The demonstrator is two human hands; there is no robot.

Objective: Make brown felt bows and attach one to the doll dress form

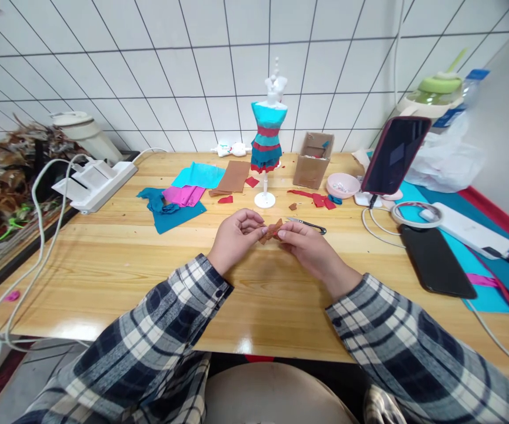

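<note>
Between my two hands is a small brown crepe-paper bow (pixel 273 229) with a bit of red at its middle. My left hand (pixel 239 237) pinches its left end between thumb and fingers. On the other end, my right hand (pixel 306 242) is closed with thumb and forefinger. A pair of thread snips (pixel 311 225) lies on the table just behind my right hand, its blades partly hidden. Beyond the hands stands a small white dress form (pixel 265 199), upright, wrapped in a turquoise, red and teal paper dress (pixel 266 138).
Colored crepe sheets (pixel 199 175) lie at the left, near a power strip (pixel 99 185) with trailing cables. Behind right are a cardboard box (pixel 313 159), a pink bowl (pixel 343 185) and red scraps (pixel 320 200). A propped phone (pixel 395 154) and a dark phone (pixel 437 259) are at the right.
</note>
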